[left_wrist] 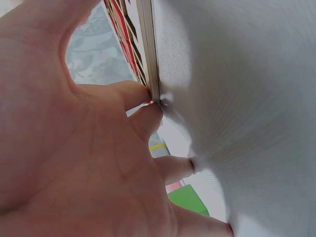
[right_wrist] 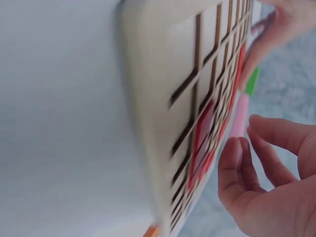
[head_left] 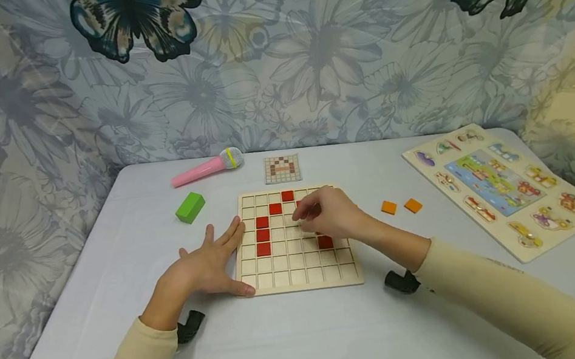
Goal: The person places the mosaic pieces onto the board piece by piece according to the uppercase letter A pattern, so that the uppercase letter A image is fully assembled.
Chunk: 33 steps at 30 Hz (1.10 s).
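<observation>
A wooden grid board lies in front of me, with several red square tiles set in its cells. My left hand is spread flat at the board's left side, thumb at the lower left corner and fingertips along the edge. Over the upper right part of the board hovers my right hand, its fingers loosely bent. In the right wrist view, a gap shows between thumb and fingers, with nothing in it. That hand hides some of the cells and tiles beneath it in the head view.
Behind the board lies a small pattern card. A pink toy microphone and a green block are at the back left. Orange tiles lie to the right, beside a large picture puzzle board.
</observation>
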Each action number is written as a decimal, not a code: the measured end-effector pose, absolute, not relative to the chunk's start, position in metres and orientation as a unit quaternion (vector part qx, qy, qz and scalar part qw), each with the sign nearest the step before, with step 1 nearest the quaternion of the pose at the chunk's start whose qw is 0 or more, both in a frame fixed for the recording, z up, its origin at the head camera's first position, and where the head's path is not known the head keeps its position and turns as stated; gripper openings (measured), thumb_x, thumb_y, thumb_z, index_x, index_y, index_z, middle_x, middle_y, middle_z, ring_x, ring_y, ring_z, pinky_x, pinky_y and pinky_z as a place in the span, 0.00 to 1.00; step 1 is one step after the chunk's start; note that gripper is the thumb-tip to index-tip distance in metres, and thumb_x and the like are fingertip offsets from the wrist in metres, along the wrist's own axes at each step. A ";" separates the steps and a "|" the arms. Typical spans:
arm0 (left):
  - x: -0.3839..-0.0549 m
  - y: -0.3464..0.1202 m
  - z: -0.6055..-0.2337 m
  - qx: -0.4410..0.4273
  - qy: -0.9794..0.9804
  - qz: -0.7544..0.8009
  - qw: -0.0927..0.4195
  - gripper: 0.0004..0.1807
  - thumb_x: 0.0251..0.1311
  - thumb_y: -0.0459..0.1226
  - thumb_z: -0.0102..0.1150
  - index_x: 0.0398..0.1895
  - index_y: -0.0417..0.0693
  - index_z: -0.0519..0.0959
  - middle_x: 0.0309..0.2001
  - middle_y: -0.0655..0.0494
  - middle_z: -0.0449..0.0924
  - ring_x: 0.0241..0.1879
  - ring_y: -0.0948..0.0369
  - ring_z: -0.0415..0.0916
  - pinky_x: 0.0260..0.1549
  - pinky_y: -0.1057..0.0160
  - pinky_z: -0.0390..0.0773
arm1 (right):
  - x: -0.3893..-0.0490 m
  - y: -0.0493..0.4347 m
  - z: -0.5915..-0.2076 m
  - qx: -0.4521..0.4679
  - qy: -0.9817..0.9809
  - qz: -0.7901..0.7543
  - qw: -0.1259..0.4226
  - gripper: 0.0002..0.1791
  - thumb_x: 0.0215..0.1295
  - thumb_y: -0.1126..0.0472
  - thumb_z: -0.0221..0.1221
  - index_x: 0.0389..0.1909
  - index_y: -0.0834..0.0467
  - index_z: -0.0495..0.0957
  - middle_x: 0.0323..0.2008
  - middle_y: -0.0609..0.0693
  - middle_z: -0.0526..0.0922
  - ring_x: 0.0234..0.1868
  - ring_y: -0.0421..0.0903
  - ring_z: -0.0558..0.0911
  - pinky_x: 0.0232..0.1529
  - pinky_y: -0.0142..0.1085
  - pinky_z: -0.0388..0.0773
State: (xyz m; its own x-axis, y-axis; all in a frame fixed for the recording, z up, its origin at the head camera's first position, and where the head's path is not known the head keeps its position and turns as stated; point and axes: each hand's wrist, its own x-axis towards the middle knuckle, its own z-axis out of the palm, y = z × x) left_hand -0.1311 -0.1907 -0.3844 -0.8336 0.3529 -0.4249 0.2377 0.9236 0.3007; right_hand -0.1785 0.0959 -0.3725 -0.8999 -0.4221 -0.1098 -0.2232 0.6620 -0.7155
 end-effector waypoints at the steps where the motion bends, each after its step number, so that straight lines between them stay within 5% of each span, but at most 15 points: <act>1: -0.131 -0.190 -0.384 0.156 0.950 0.119 0.243 0.74 0.45 0.68 0.76 0.87 0.55 0.40 0.87 0.59 0.29 0.81 0.30 0.30 0.55 0.08 0.46 | -0.179 0.102 -0.372 -0.169 0.904 -0.370 0.131 0.08 0.62 0.65 0.69 0.42 0.54 0.90 0.39 0.47 0.88 0.40 0.45 0.82 0.44 0.38 0.80; 16: -0.131 -0.189 -0.382 0.152 0.949 0.116 0.250 0.73 0.46 0.68 0.76 0.87 0.55 0.40 0.87 0.60 0.29 0.82 0.30 0.29 0.55 0.08 0.45 | -0.189 0.170 -0.382 -0.087 0.929 -0.345 0.101 0.15 0.57 0.68 0.71 0.46 0.57 0.90 0.42 0.55 0.88 0.43 0.51 0.82 0.34 0.36 0.79; 33: -0.130 -0.190 -0.383 0.155 0.950 0.116 0.246 0.74 0.46 0.67 0.76 0.87 0.54 0.40 0.87 0.59 0.29 0.81 0.30 0.30 0.54 0.08 0.47 | -0.193 0.177 -0.388 -0.067 0.936 -0.324 0.121 0.17 0.57 0.72 0.70 0.48 0.58 0.89 0.48 0.57 0.87 0.47 0.53 0.80 0.41 0.36 0.80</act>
State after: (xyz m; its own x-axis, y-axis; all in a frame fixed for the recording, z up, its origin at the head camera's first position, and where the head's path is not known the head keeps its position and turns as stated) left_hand -0.1301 -0.1897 -0.3825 -0.8311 0.3508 -0.4316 0.2369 0.9253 0.2961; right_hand -0.1930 0.1773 -0.3881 -0.9620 -0.2030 -0.1829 -0.0467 0.7816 -0.6220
